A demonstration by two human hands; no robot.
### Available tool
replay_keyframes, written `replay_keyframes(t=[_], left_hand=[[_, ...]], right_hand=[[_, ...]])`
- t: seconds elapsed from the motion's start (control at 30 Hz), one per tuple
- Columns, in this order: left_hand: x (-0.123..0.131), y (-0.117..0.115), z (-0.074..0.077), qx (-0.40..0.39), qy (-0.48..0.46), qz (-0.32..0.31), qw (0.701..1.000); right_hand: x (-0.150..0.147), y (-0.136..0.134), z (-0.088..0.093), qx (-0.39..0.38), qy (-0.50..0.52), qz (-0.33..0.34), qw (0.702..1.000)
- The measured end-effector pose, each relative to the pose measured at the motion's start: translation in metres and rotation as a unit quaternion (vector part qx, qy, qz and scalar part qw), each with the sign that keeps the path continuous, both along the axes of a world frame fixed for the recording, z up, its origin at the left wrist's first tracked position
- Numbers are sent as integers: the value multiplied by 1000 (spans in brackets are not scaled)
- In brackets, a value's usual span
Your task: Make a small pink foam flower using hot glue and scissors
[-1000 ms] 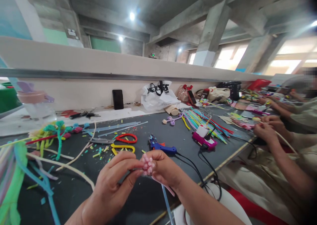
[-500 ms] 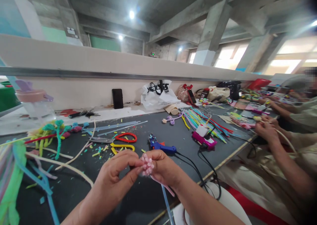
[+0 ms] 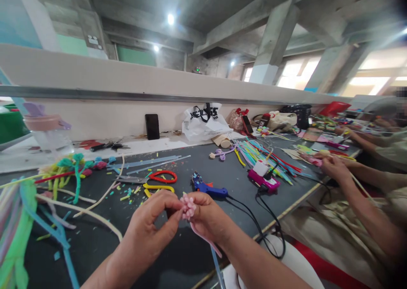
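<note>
Just above the front of the dark table, a pink pipe-cleaner flower (image 3: 188,208) is held between both hands. My left hand (image 3: 152,227) pinches its left edge with thumb and fingertips. From the other side, my right hand (image 3: 208,217) grips the flower, and its pink stem (image 3: 206,239) trails down below that palm. Beyond the hands lies a blue glue gun (image 3: 211,190), its cable running off to the right. Scissors (image 3: 162,177) with one red and one yellow handle rest open to its left, among small coloured clippings.
Bundled pipe cleaners (image 3: 19,234) fill the left side, near a lidded cup (image 3: 47,130). Another bunch (image 3: 263,155) lies right of centre, behind a magenta power strip (image 3: 263,181). A phone (image 3: 152,126) leans on the partition beside a white bag (image 3: 203,123). Co-workers' hands (image 3: 333,166) work at right.
The flower has turned slightly in my fingers, showing more of its face. My left fingertips have shifted a little along its edge. A co-worker's hands at right have moved leftward.
</note>
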State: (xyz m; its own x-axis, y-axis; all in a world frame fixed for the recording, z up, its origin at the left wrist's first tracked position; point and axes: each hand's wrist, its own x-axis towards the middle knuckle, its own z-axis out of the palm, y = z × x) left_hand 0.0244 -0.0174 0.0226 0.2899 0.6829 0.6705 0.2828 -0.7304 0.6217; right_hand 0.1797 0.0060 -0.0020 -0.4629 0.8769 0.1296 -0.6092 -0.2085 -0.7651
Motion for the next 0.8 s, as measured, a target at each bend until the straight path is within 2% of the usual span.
replay_keyframes(t=[0.17, 0.3, 0.37, 0.47, 0.57, 0.63, 0.7, 0.8], left_hand=[[-1, -1, 3, 52, 38, 21, 998], [-2, -1, 2, 54, 43, 29, 997], [-3, 0, 1, 17, 27, 25, 999], [-4, 4, -2, -114, -51, 28, 992], [-2, 11, -10, -253, -157, 22, 954], [2, 15, -16, -306, -194, -7, 932], [6, 19, -23, -324, -221, -15, 920], [11, 20, -29, -308, -241, -28, 920]], right_hand=[[2, -1, 4, -14, -4, 10, 1000], [2, 0, 2, -26, -21, 8, 999], [2, 2, 1, -21, -25, 2, 999], [1, 5, 0, 12, -24, -52, 998], [2, 8, 2, 55, -68, -145, 986], [3, 8, 6, 71, -124, -196, 970], [4, 7, 10, 83, -176, -229, 954], [4, 4, 10, 122, -239, -264, 926]])
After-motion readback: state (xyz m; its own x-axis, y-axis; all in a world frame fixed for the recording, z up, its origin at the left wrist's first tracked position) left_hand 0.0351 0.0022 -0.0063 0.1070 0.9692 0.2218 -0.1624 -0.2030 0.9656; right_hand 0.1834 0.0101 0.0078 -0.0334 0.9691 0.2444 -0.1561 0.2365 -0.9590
